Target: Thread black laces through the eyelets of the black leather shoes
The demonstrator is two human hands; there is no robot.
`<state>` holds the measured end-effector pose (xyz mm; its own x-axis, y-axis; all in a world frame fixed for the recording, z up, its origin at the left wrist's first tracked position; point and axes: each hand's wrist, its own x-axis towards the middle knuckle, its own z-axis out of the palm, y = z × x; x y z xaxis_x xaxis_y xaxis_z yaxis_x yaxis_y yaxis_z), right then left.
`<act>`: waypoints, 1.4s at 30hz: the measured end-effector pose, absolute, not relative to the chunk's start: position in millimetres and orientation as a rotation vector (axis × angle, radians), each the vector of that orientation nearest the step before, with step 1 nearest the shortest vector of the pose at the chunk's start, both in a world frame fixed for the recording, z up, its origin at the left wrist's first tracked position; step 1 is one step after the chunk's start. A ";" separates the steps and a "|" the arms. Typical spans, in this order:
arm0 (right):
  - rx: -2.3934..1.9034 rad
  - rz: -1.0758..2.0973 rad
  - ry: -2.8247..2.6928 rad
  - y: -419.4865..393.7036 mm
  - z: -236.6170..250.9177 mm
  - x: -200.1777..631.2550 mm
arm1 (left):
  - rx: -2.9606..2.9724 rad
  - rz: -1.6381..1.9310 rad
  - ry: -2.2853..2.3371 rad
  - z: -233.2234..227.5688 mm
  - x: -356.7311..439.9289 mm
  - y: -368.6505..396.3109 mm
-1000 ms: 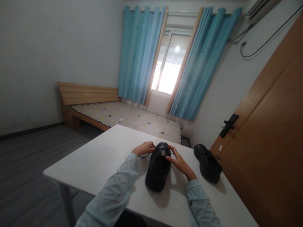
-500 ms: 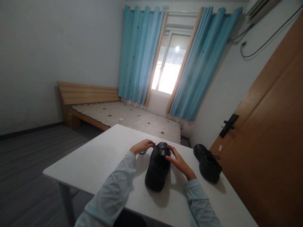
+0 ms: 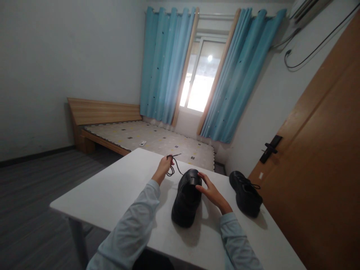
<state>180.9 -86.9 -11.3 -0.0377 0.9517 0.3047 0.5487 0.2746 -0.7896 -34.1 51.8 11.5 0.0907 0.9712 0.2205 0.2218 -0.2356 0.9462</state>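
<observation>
Left hand (image 3: 162, 169) has lifted away, fingers pinching the thin black lace (image 3: 172, 166) taut; right hand (image 3: 211, 192), fingers spread, steadies the glossy black leather shoe (image 3: 186, 198).

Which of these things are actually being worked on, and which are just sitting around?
In use:
- black shoe, steadied by the right hand
- its black lace, pinched and lifted by the left hand
- white table under them

Just lying about:
- second black shoe, off to the right
- bed
- blue curtains
- wooden door
</observation>
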 end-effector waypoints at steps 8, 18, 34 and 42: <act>-1.380 0.597 -1.712 -87.6 -10.8 180.6 | 0.829 1.495 0.659 28.2 -36.3 39.5; -1.389 0.582 -1.711 -88.4 -5.2 177.0 | 1.815 0.853 1.346 8.7 -32.4 44.0; -1.418 0.586 -1.711 -91.2 -2.8 174.9 | 2.261 0.642 1.578 17.7 -44.7 52.5; -1.411 0.582 -1.704 -94.7 -2.7 182.0 | 2.316 0.500 1.732 27.0 -70.9 60.5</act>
<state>182.0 -94.7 -2.7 -0.0265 0.9531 0.3014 0.5698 0.2621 -0.7788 -70.9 60.5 27.0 0.2536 0.9564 0.1450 0.8866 -0.2898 0.3606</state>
